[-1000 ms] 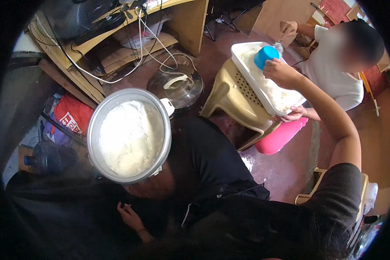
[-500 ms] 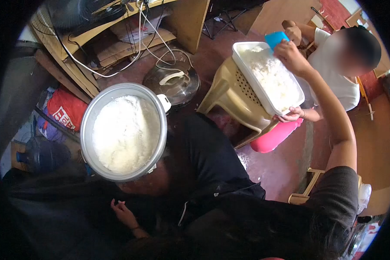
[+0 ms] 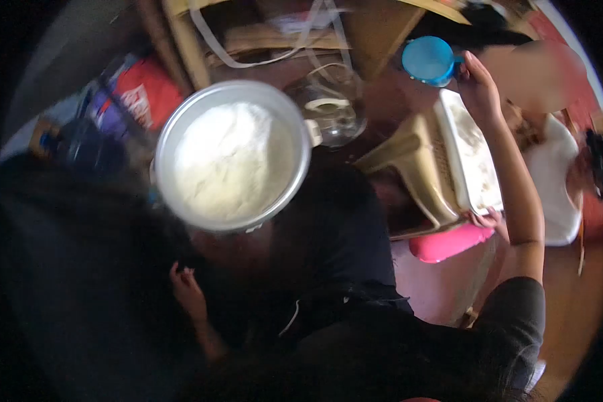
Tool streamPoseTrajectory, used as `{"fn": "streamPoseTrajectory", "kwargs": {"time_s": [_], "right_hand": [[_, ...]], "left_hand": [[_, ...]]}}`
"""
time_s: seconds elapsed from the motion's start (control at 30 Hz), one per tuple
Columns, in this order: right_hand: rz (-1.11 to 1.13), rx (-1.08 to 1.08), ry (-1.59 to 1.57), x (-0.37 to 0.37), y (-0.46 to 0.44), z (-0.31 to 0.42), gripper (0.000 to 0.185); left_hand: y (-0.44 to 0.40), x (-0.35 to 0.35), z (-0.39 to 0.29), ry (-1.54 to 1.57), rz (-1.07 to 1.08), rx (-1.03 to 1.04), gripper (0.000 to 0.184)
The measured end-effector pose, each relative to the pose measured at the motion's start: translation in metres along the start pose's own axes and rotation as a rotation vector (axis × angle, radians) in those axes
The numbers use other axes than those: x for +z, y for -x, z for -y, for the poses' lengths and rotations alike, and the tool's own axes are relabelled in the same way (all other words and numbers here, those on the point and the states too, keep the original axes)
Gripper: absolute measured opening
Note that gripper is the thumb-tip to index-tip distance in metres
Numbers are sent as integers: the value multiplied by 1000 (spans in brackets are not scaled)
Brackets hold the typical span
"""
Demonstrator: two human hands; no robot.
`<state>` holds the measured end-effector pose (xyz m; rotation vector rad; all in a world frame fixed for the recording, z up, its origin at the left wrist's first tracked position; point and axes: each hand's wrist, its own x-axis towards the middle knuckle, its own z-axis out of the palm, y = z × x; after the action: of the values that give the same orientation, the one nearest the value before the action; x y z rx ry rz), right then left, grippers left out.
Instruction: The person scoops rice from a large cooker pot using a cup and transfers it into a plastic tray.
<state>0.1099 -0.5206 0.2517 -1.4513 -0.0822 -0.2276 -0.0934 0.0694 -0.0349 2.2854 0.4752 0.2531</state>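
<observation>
My right hand [image 3: 480, 90] holds a blue cup [image 3: 429, 61] by its handle, above and left of a white tray [image 3: 454, 144]. White rice lies in the tray, which rests on a beige plastic stool [image 3: 419, 164]. Another person's hand [image 3: 487, 218] touches the tray's lower edge. On the left stands a large metal pot [image 3: 300, 157] with white rice inside. Below the pot, my left hand [image 3: 189, 291] hangs over dark cloth with its fingers partly curled; nothing shows in it.
A glass lid [image 3: 335, 120] lies on the floor right of the pot. A pink object [image 3: 452, 242] is beneath the stool. A red bag [image 3: 147, 94] and a blue water jug [image 3: 90, 149] are at the left. A co-worker [image 3: 556, 181] is at the right.
My right hand has lifted the blue cup up from the tray, and its opening now shows. The view has shifted, moving the pot up and right and the tray right.
</observation>
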Motion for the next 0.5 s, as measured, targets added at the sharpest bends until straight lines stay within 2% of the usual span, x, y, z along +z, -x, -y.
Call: {"fn": "streamPoseTrajectory", "kwargs": {"time_s": [0.07, 0.13, 0.2, 0.27, 0.33, 0.4, 0.47, 0.5], "right_hand": [[63, 80, -35, 39, -15, -38, 15], [157, 188, -104, 67, -37, -108, 18], [287, 209, 246, 129, -27, -160, 22], [437, 240, 433, 172, -25, -231, 30], [618, 150, 503, 210, -34, -312, 35], [665, 27, 791, 257, -38, -358, 36], [689, -214, 968, 302, -47, -392, 35], [707, -130, 966, 323, -49, -393, 31]], "left_hand": [[5, -2, 1, 38, -52, 26, 30], [8, -13, -15, -30, -21, -62, 27], [12, -20, -21, -49, -34, -77, 27], [21, -27, -17, -62, -49, -57, 26], [32, -34, -12, -86, -70, -15, 27], [42, -39, -11, -51, -126, -69, 27], [54, -46, -14, -32, -156, -104, 26], [60, -50, -14, -32, -159, -112, 26]]}}
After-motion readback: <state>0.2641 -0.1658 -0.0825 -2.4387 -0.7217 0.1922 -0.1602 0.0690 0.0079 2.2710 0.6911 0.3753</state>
